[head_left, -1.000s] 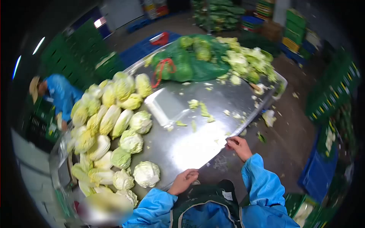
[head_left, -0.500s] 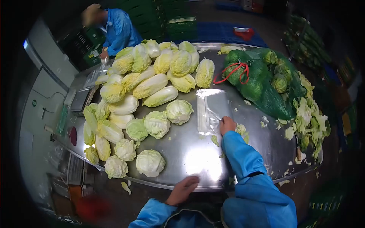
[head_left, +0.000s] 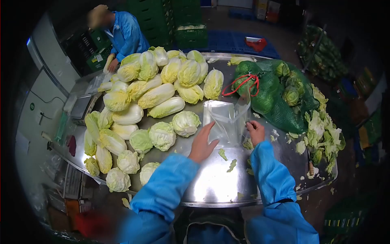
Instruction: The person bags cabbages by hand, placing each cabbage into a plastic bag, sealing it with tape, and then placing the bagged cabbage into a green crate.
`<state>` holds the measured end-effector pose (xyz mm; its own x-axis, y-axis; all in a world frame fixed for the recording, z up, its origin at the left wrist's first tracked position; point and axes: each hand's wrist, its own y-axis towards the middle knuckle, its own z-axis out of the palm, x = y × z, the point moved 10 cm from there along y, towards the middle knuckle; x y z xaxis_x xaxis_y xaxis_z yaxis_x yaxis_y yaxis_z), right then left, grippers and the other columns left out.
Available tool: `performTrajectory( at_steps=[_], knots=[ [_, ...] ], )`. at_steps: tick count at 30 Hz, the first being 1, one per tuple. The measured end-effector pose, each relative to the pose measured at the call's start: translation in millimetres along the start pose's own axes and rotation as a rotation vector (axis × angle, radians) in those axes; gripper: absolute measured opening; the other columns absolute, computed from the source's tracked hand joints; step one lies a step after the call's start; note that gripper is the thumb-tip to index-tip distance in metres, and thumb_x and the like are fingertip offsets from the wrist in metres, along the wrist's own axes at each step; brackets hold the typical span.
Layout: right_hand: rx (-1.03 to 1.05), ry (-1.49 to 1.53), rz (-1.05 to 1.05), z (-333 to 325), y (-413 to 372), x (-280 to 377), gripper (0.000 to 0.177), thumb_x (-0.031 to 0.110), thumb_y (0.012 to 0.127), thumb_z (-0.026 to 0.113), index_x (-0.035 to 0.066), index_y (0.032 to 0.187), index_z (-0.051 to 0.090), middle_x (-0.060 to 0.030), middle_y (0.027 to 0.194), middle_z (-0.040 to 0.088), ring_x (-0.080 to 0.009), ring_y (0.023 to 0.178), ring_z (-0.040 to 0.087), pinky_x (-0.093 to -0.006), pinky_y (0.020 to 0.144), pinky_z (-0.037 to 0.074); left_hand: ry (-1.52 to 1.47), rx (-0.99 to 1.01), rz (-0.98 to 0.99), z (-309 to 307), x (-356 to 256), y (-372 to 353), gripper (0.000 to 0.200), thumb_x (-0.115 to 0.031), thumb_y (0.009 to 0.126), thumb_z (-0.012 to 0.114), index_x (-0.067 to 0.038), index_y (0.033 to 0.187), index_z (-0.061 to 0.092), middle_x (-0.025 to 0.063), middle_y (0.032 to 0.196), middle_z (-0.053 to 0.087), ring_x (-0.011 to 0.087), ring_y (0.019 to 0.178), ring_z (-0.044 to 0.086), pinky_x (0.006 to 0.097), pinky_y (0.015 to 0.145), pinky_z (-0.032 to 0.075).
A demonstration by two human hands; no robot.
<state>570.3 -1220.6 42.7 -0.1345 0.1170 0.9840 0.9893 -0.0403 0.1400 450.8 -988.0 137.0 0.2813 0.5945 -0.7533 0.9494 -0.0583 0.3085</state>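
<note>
My right hand (head_left: 255,132) is closed in a pinch on the edge of a clear plastic bag (head_left: 243,113), which stands partly lifted off a flat stack of clear bags (head_left: 214,106). Beside the stack's left edge is my left hand (head_left: 202,143), fingers apart, holding nothing. To its left lie round cabbages, among them a pale green-white cabbage (head_left: 185,123) close to the stack and another cabbage (head_left: 162,136) farther left. Small leaf scraps (head_left: 232,165) are scattered on the metal table (head_left: 215,185) in front of my hands.
Napa cabbages (head_left: 155,95) are heaped at the back left. A green net sack (head_left: 271,97) with a red tie lies behind the bags, and trimmed leaves (head_left: 323,134) pile up at the right. A scale (head_left: 82,106) stands far left. A co-worker in blue (head_left: 128,34) is at the far corner.
My right hand has pulled a bag up and to the right, off the stack. My left hand has moved forward from the table's front edge to beside the stack.
</note>
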Motion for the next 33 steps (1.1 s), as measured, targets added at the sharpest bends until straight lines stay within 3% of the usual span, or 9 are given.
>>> performTrajectory(
  at_steps=[6, 10, 12, 17, 25, 27, 29, 31, 33],
  knots=[
    [0.011, 0.038, 0.077, -0.1, 0.1, -20.7, 0.018, 0.016, 0.084, 0.058, -0.002, 0.088, 0.063, -0.0031, 0.072, 0.06, -0.0099, 0.062, 0.053, -0.0242, 0.056, 0.043, 0.334, 0.453, -0.255, 108.8, 110.6, -1.6, 0.078, -0.039, 0.078, 0.061, -0.014, 0.139, 0.02, 0.0157, 0.144, 0.018, 0.03, 0.133, 0.019, 0.049, 0.102, 0.025],
    [-0.202, 0.151, 0.237, -53.1, -5.6, -49.5, 0.018, 0.018, 0.087, 0.056, 0.002, 0.089, 0.061, -0.0026, 0.074, 0.06, -0.0095, 0.062, 0.052, -0.024, 0.055, 0.042, 0.513, 0.451, -0.12, 130.3, 147.4, -26.2, 0.081, -0.044, 0.076, 0.061, -0.016, 0.14, 0.02, 0.0191, 0.145, 0.012, 0.0329, 0.134, 0.014, 0.0515, 0.103, 0.02],
    [-0.265, 0.654, 0.204, -74.2, -3.6, -52.3, 0.016, 0.02, 0.088, 0.055, 0.005, 0.088, 0.06, -0.0027, 0.075, 0.061, -0.0093, 0.061, 0.053, -0.0235, 0.054, 0.042, 0.512, 0.376, -0.095, 123.7, 144.2, -29.6, 0.079, -0.043, 0.077, 0.061, -0.016, 0.139, 0.021, 0.0192, 0.145, 0.011, 0.0341, 0.134, 0.011, 0.0503, 0.105, 0.018],
    [-0.246, 0.364, 0.276, -76.9, -2.8, -32.3, 0.014, 0.019, 0.088, 0.055, 0.006, 0.086, 0.057, -0.0024, 0.076, 0.06, -0.0097, 0.062, 0.053, -0.0234, 0.055, 0.04, 0.519, 0.466, -0.149, 120.7, 131.1, -20.7, 0.074, -0.041, 0.077, 0.061, -0.016, 0.137, 0.026, 0.0188, 0.145, 0.012, 0.0323, 0.134, 0.011, 0.0507, 0.105, 0.017],
    [-0.121, 0.503, -0.239, -135.5, -2.2, 165.7, 0.009, 0.016, 0.089, 0.054, 0.007, 0.089, 0.056, -0.0017, 0.079, 0.059, -0.0103, 0.073, 0.054, -0.0249, 0.07, 0.043, 0.476, 0.495, -0.195, 108.8, 134.9, -15.4, 0.069, -0.038, 0.076, 0.063, -0.014, 0.133, 0.034, 0.0186, 0.143, 0.019, 0.0324, 0.133, 0.018, 0.052, 0.103, 0.02],
    [0.037, 0.283, -0.159, -111.2, -21.9, 198.0, 0.01, 0.016, 0.087, 0.056, 0.006, 0.088, 0.057, -0.0029, 0.08, 0.06, -0.0118, 0.073, 0.056, -0.0266, 0.067, 0.045, 0.212, 0.15, -0.214, 84.4, 112.3, 8.3, 0.065, -0.038, 0.078, 0.062, -0.013, 0.132, 0.035, 0.0172, 0.137, 0.03, 0.0307, 0.126, 0.031, 0.0489, 0.099, 0.028],
    [0.223, 0.115, -0.027, -60.8, -51.9, 196.2, 0.011, 0.013, 0.085, 0.057, 0.002, 0.086, 0.057, -0.0034, 0.075, 0.059, -0.0117, 0.067, 0.055, -0.0258, 0.063, 0.045, -0.672, 0.01, -0.262, 65.9, 54.0, 28.6, 0.057, -0.035, 0.082, 0.059, -0.012, 0.129, 0.038, 0.0144, 0.129, 0.042, 0.0238, 0.113, 0.044, 0.0417, 0.092, 0.036],
    [0.444, -0.068, 0.072, -1.8, -89.0, 176.4, 0.012, 0.011, 0.083, 0.059, -0.001, 0.085, 0.056, -0.0035, 0.071, 0.058, -0.0113, 0.065, 0.055, -0.0245, 0.06, 0.044, -1.346, 0.265, -0.468, 61.9, -24.1, 14.9, 0.042, -0.029, 0.089, 0.053, -0.009, 0.124, 0.043, 0.0083, 0.117, 0.05, 0.0122, 0.1, 0.05, 0.027, 0.085, 0.04],
    [0.65, -0.172, 0.12, 44.0, -126.1, 159.6, 0.013, 0.009, 0.082, 0.06, -0.002, 0.087, 0.056, -0.0034, 0.069, 0.058, -0.0112, 0.065, 0.055, -0.0243, 0.061, 0.044, -1.138, 0.321, -0.363, 61.4, -44.7, 3.3, 0.029, -0.024, 0.088, 0.055, -0.005, 0.111, 0.052, 0.0035, 0.095, 0.058, 0.0081, 0.081, 0.055, 0.0215, 0.07, 0.043]
  ],
)
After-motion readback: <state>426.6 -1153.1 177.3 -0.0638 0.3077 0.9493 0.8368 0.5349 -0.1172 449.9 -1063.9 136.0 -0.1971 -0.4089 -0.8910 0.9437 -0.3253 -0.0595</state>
